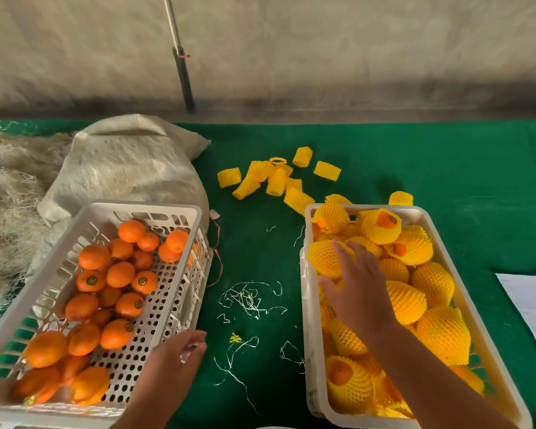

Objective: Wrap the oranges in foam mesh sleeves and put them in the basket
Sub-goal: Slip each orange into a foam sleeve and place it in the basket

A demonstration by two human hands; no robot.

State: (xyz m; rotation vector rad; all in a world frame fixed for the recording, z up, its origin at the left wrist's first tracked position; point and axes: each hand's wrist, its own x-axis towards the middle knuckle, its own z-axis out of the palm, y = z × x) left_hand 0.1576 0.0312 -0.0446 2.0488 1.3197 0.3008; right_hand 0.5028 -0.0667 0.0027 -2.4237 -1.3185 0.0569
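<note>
1. Head view: the right hand (358, 286) rests with spread, relaxed fingers on wrapped oranges (415, 292) in the right basket (311, 335).
2. The left hand (180, 354), fingers loosely curled, holds nothing beside the left basket (180, 212) of bare oranges (112, 289); spare foam sleeves (276, 178) lie beyond.

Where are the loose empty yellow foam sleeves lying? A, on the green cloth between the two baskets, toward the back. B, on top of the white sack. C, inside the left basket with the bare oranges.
A: the empty foam sleeves lie scattered on the green cloth.
</note>
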